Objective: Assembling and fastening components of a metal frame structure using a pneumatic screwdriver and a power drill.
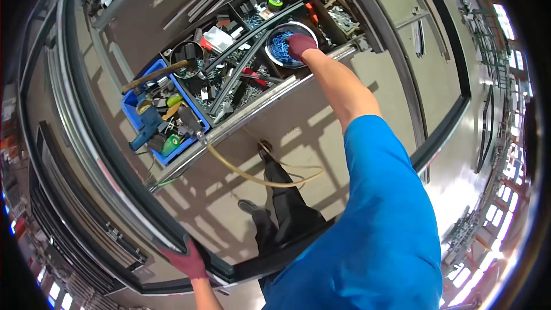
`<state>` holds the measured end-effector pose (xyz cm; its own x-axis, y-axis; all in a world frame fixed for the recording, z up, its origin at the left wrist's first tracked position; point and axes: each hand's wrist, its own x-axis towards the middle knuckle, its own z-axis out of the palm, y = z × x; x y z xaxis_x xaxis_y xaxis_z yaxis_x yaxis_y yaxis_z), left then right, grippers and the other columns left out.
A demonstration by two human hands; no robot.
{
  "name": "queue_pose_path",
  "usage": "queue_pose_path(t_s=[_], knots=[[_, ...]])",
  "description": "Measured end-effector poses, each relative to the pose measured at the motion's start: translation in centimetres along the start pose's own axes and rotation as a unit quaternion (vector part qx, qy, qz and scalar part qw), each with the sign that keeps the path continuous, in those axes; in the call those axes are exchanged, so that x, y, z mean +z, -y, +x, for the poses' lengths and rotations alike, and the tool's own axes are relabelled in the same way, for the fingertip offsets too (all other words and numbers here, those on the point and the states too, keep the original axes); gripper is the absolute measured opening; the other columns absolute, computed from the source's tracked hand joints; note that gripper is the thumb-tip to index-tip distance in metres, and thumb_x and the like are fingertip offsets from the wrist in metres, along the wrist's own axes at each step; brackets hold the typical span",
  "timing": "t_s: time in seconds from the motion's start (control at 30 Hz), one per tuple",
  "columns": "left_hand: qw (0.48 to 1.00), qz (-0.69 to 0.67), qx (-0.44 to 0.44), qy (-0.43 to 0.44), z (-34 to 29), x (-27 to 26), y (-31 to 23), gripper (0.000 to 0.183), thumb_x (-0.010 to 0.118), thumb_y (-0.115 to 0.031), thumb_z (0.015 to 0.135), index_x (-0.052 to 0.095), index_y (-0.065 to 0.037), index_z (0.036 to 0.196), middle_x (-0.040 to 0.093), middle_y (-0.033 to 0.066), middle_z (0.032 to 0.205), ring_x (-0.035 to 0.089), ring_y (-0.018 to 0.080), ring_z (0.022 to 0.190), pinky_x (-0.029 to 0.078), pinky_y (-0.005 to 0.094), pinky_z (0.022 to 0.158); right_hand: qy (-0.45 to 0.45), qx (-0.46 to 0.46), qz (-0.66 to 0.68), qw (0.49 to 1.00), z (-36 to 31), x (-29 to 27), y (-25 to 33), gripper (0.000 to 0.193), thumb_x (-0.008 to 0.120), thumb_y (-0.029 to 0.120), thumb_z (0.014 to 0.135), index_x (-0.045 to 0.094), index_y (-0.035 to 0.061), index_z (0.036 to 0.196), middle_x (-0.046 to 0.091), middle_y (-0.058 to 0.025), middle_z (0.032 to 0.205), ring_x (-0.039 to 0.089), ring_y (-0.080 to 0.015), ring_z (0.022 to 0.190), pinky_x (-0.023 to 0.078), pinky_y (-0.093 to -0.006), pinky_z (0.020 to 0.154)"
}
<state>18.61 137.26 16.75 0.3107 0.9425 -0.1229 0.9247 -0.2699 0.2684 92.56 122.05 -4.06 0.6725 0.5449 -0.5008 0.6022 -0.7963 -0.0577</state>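
Note:
My right hand (pixel 299 46), in a dark red glove, reaches down into a round metal bowl (pixel 274 60) filled with small blue parts (pixel 280 46); its fingers are curled among them, and whether it holds any is hidden. The bowl rests in a long divided tool tray (pixel 241 74). My left hand (pixel 188 261), also gloved in dark red, grips the lower edge of a large dark metal frame (pixel 132 195) that curves around the whole scene. My blue sleeve (pixel 379 212) fills the lower right.
A blue bin (pixel 133 103) holds a drill, a hammer and small tools. Screws, pliers and a green tape measure (pixel 276 2) lie in the tray's compartments. A yellowish hose (pixel 252 177) loops on the floor by my dark trousers and shoes (pixel 250 206).

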Motion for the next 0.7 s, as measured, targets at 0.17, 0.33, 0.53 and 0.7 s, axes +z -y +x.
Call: queue_pose_path(t_s=[0.17, 0.33, 0.53, 0.7], knots=[[1.0, 0.007, -0.02, 0.009, 0.3, -1.3, -4.1, 0.1, 0.081, -0.028, 0.088, 0.022, 0.003, 0.164, 0.029, 0.0255, 0.168, 0.027, 0.0371, 0.156, 0.02, 0.0442, 0.128, -0.026, 0.023, -0.001, 0.999, 6.0, 3.3, 0.8, 0.045, 0.061, 0.015, 0.09, 0.062, 0.0169, 0.136, 0.053, -0.0151, 0.15, 0.063, -0.0388, 0.127, 0.054, -0.0507, 0.102], [1.0, 0.001, -0.017, 0.01, 0.6, -1.1, -4.0, 0.099, 0.08, -0.028, 0.089, 0.023, 0.003, 0.163, 0.031, 0.0257, 0.167, 0.03, 0.0381, 0.155, 0.022, 0.0459, 0.127, -0.018, -0.039, -0.048, 0.998, 8.5, 4.6, -0.1, 0.037, 0.066, 0.012, 0.085, 0.065, 0.0095, 0.122, 0.062, -0.0192, 0.135, 0.068, -0.0397, 0.115, 0.057, -0.0482, 0.093], [0.999, 0.034, -0.016, 0.004, 0.7, -1.0, -3.7, 0.096, 0.079, -0.029, 0.091, 0.023, 0.003, 0.163, 0.032, 0.0262, 0.166, 0.033, 0.0385, 0.153, 0.025, 0.0463, 0.126, -0.009, -0.156, -0.055, 0.986, 7.8, 3.5, -3.6, 0.023, 0.062, 0.022, 0.09, 0.074, 0.0096, 0.105, 0.074, -0.0196, 0.106, 0.069, -0.0414, 0.105, 0.055, -0.051, 0.089], [0.999, 0.021, -0.04, 0.01, 0.6, -0.9, -3.8, 0.102, 0.08, -0.033, 0.088, 0.022, 0.003, 0.164, 0.03, 0.0272, 0.167, 0.031, 0.041, 0.154, 0.025, 0.0476, 0.125, -0.016, -0.117, -0.032, 0.992, 4.6, 1.2, -4.0, 0.03, 0.063, 0.037, 0.093, 0.076, 0.0093, 0.096, 0.074, -0.0195, 0.102, 0.069, -0.0418, 0.101, 0.055, -0.0518, 0.088]])
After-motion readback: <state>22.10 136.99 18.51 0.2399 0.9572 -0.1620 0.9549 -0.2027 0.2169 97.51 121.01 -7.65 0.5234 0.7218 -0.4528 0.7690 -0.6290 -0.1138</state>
